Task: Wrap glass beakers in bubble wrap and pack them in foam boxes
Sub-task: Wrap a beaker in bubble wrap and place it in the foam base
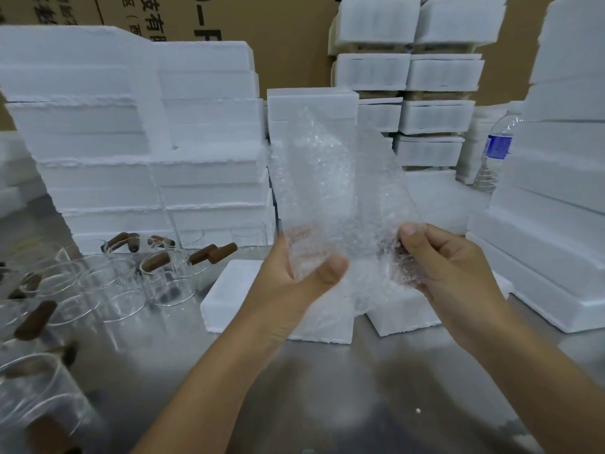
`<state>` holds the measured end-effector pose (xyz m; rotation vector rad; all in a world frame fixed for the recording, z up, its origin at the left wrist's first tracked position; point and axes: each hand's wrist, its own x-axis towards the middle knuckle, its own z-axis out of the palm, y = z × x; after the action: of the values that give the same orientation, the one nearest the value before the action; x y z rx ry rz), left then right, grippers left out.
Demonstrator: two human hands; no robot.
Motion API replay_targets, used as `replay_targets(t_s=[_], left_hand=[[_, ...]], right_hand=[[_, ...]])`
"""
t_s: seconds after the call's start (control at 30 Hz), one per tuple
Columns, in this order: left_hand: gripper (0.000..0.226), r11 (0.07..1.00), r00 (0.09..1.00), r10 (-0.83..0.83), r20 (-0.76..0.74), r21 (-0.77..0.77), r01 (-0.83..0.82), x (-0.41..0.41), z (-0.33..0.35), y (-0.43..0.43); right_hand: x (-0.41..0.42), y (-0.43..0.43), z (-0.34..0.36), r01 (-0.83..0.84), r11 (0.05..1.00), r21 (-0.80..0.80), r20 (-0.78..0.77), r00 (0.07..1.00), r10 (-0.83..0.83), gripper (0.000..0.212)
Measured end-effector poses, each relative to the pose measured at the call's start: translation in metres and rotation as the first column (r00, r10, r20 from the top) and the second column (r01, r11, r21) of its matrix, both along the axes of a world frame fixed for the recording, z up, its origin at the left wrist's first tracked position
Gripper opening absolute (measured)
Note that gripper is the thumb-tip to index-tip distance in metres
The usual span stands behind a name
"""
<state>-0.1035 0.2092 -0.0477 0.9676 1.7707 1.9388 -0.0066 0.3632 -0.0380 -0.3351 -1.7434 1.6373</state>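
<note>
A clear sheet of bubble wrap (340, 191) stands upright in front of me, held by both hands at its lower edge. My left hand (294, 283) pinches its lower left corner between thumb and fingers. My right hand (448, 267) grips the lower right part, fingers curled behind the wrap. Several glass beakers (131, 290) with brown wooden handles (36, 319) stand on the metal table at the left. Two open white foam box halves (229, 296) lie on the table just beneath my hands.
Tall stacks of white foam boxes (147, 142) fill the back left, the back middle and the right side (556, 191). A plastic water bottle (494, 152) stands at the right rear. Brown cardboard (294, 34) forms the backdrop. The steel table (327, 404) stretches toward me.
</note>
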Motion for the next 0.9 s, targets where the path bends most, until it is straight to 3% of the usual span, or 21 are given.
replay_targets(t_s=[0.2,0.57,0.67,0.77,0.9], left_hand=[[0.066,0.996,0.999,0.045,-0.014,0.082,-0.044,0.003,-0.003,0.003],[0.061,0.987,0.987,0.040,-0.155,0.163,-0.014,0.011,0.002,0.001],[0.059,0.987,0.985,0.040,-0.168,0.163,-0.013,0.010,0.003,0.000],[0.061,0.995,0.983,0.014,-0.184,0.097,0.004,0.007,0.003,-0.003],[0.054,0.999,0.978,-0.045,-0.201,0.014,0.049,0.003,0.004,-0.006]], right_hand=[[0.000,-0.008,0.000,-0.032,0.998,0.045,0.044,0.999,0.030,0.038],[0.001,-0.009,-0.001,-0.184,0.983,0.017,0.052,0.982,0.183,0.036],[0.002,-0.006,0.001,-0.146,0.987,0.067,0.078,0.987,0.140,0.038],[0.003,-0.004,0.003,-0.067,0.996,0.064,0.020,0.998,0.066,0.024],[0.004,0.000,0.005,-0.003,0.999,0.047,-0.053,0.999,0.006,0.026]])
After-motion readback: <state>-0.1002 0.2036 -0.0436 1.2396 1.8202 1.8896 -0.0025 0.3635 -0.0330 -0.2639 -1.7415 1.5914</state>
